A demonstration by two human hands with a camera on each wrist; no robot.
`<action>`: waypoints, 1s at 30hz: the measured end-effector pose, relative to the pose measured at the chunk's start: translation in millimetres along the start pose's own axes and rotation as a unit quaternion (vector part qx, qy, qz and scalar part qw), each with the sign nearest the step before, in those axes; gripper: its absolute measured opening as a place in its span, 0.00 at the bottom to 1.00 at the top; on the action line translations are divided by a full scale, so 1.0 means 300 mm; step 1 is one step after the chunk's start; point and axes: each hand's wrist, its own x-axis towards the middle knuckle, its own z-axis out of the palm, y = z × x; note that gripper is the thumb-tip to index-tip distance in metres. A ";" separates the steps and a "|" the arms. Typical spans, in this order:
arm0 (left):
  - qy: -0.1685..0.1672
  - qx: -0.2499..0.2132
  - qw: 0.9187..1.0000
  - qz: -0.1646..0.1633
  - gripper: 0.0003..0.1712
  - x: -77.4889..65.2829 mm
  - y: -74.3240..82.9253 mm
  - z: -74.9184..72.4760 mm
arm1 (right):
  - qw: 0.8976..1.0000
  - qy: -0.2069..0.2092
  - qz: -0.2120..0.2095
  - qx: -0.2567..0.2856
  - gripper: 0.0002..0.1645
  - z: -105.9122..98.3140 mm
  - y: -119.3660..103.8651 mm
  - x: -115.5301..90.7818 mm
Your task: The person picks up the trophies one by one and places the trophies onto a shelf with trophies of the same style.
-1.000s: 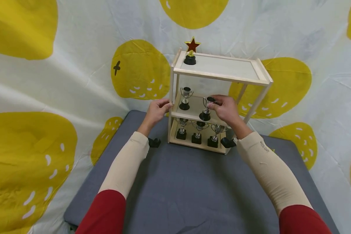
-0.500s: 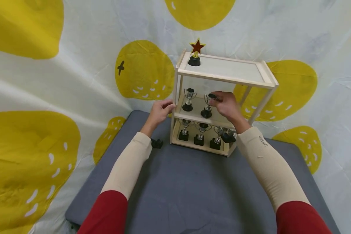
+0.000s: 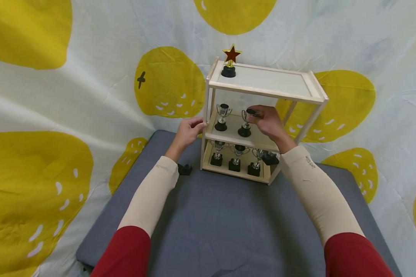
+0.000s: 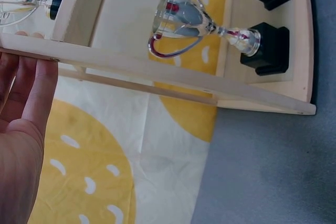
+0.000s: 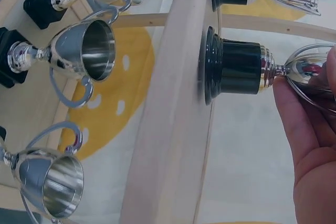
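A small silver trophy cup with a black base stands upright at the middle tier's board, my right hand pinching its bowl. In the right wrist view its round base sits right at the board, and the thumb and fingers hold the cup part. My left hand grips the left front post of the wooden shelf; in the left wrist view fingertips show past that post. Left of the held cup, a matching cup rests on the same tier.
Several two-handled trophy cups with square black bases, one a middle cup, line the bottom tier. A gold trophy with a red star stands on the top tier's left. Grey cloth covers the table; a lemon-patterned curtain hangs behind.
My right hand has moved the trophy cup back from the middle tier's front edge, further onto the board. My left hand keeps its grip on the post.
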 end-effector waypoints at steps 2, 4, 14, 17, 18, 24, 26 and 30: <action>0.000 0.000 1.000 -0.001 0.20 0.001 -0.001 -0.001 | 1.000 -0.003 0.002 0.012 0.25 0.002 0.001 0.006; 0.001 0.001 1.000 0.002 0.19 0.003 -0.001 -0.002 | 1.000 -0.006 0.005 0.021 0.25 0.004 0.000 0.011; 0.003 -0.001 1.000 0.005 0.19 0.003 -0.002 0.002 | 1.000 -0.006 0.001 0.020 0.24 0.018 -0.007 0.021; 0.006 -0.001 1.000 -0.008 0.20 0.000 0.001 0.002 | 1.000 -0.007 0.003 0.028 0.24 0.021 -0.008 0.023; 0.007 0.000 1.000 -0.012 0.20 -0.001 0.003 0.003 | 0.999 -0.007 0.005 0.031 0.24 0.022 -0.008 0.023; 0.003 0.004 1.000 -0.011 0.20 -0.001 0.004 0.006 | 0.999 -0.012 0.012 0.039 0.24 0.021 0.001 0.024; 0.004 0.002 1.000 -0.008 0.20 -0.001 0.003 0.006 | 0.999 -0.016 0.010 0.036 0.24 0.018 0.003 0.026; 0.004 -0.002 1.000 -0.007 0.21 -0.004 0.003 0.004 | 0.999 -0.036 0.008 0.026 0.28 0.013 0.000 0.036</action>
